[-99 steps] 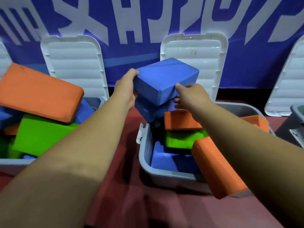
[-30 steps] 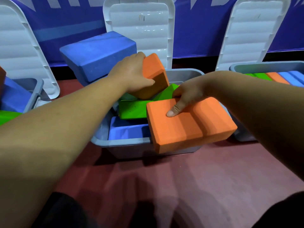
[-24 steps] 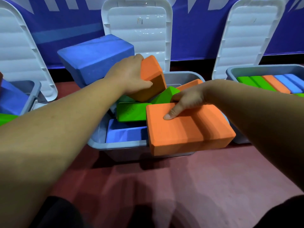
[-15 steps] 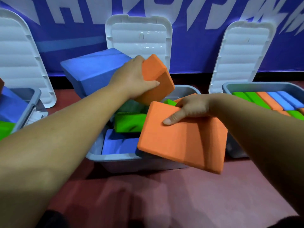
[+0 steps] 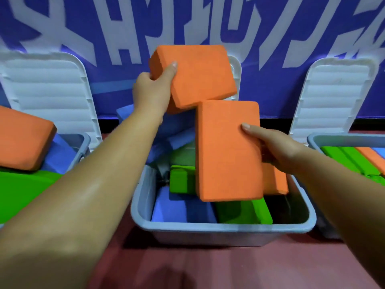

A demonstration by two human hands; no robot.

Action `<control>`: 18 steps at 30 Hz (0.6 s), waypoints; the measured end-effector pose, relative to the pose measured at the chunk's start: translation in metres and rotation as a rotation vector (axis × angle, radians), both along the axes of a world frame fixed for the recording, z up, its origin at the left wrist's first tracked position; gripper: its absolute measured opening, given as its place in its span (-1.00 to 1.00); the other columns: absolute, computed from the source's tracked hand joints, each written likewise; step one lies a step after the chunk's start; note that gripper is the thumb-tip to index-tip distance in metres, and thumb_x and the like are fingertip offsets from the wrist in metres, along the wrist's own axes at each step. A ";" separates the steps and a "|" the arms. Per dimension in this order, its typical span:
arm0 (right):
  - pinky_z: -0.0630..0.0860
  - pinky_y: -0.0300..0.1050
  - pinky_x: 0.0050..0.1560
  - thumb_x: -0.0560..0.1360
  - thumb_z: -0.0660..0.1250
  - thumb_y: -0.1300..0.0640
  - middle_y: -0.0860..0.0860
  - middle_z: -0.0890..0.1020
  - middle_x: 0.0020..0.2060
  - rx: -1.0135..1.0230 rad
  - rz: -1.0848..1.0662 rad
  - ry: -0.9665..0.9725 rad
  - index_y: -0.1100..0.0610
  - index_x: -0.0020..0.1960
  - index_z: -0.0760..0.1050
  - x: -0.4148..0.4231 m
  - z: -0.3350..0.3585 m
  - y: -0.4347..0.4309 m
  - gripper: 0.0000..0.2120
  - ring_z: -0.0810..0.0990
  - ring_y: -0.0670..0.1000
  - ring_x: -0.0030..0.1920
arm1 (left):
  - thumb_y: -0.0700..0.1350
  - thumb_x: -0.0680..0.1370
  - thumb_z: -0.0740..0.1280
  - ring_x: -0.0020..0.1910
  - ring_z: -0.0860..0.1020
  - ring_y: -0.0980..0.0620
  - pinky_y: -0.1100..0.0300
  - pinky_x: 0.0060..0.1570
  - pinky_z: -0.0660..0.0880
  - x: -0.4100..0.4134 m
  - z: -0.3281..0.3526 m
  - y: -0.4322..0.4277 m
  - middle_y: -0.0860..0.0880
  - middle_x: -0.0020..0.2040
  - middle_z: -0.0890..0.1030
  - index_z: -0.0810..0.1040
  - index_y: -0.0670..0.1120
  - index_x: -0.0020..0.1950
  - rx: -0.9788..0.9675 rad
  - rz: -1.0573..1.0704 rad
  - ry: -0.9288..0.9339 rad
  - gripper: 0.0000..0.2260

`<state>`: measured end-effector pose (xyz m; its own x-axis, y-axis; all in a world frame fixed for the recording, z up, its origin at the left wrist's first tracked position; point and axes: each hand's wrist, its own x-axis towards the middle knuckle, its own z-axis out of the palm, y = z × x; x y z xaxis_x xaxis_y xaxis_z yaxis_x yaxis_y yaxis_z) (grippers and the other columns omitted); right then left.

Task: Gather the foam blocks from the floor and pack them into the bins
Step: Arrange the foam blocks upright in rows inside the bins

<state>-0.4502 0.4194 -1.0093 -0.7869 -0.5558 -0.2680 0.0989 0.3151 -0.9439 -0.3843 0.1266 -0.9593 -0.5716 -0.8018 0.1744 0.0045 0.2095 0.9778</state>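
My left hand [image 5: 152, 91] grips an orange foam block [image 5: 196, 75] by its left end and holds it high above the middle grey bin [image 5: 227, 229]. My right hand [image 5: 270, 146] grips a second orange block [image 5: 227, 151] by its right edge, upright over the bin. Inside the bin lie green blocks [image 5: 243, 212], a blue block [image 5: 179, 211] at the front left and another orange block [image 5: 275, 180] at the right. A large blue block [image 5: 179, 130] leans on the bin's back left, partly hidden by my arm.
A left bin [image 5: 83, 142] is heaped with an orange block [image 5: 23, 138], green and blue blocks. A right bin [image 5: 337, 139] holds blocks packed in neat rows. White lids [image 5: 48, 88] lean against the blue banner wall. Dark red floor lies in front.
Both hands have lifted their orange blocks out of the middle bin. The left block rose high toward the wall, and the right block turned upright over the bin.
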 end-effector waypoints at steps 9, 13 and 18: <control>0.65 0.10 0.00 0.54 0.36 -0.25 0.11 0.60 -0.19 -0.302 0.025 -0.176 0.08 0.17 0.58 0.014 0.013 -0.071 -0.57 0.60 0.12 -0.21 | 0.36 0.26 0.50 -0.07 0.72 -0.05 -0.13 0.00 0.70 0.030 -0.010 -0.080 0.00 0.02 0.71 0.53 -0.01 0.10 0.340 0.122 0.031 -0.40; 0.66 0.15 0.02 0.48 0.41 -0.32 0.10 0.63 -0.12 -0.421 -0.089 -0.267 0.15 0.29 0.56 0.015 0.026 -0.098 -0.38 0.70 0.11 -0.06 | 0.35 0.33 0.46 -0.03 0.70 -0.08 -0.10 0.02 0.68 0.035 -0.016 -0.096 -0.01 0.03 0.70 0.53 -0.02 0.19 0.343 0.126 -0.049 -0.40; 0.68 0.17 0.08 0.51 0.39 -0.31 0.04 0.31 -0.35 -0.532 -0.247 -0.358 0.14 -0.01 0.40 0.019 0.044 -0.133 -0.49 0.44 -0.03 -0.42 | 0.39 0.34 0.44 -0.05 0.71 -0.14 -0.10 -0.04 0.70 0.038 -0.015 -0.112 -0.06 0.05 0.72 0.59 -0.03 0.24 0.299 0.085 -0.176 -0.34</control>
<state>-0.4308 0.2860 -0.9652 -0.8214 -0.4995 -0.2753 0.4427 -0.2541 -0.8599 -0.3466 0.0142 -0.9748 -0.5007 -0.8487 -0.1700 -0.1746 -0.0933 0.9802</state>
